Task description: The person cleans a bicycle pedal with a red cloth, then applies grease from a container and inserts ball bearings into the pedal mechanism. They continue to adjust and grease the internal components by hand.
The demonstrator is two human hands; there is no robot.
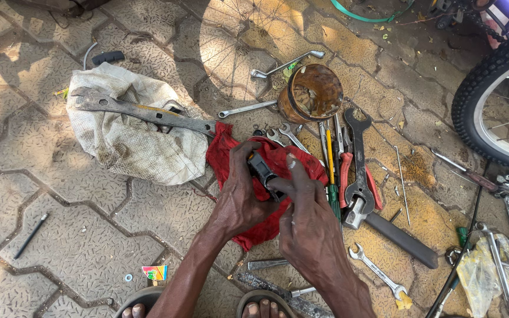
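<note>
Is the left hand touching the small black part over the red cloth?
Touching. In the head view the left hand has its fingers curled around the black part, which the right hand also grips, above the red cloth.

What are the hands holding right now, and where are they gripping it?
Both the left hand and the right hand hold a small black bicycle part over the red cloth, fingers gripping its lower end and sides.

Outdoor bicycle repair spot: paving stones, scattered spanners, bicycle wheel, rusty tin.
</note>
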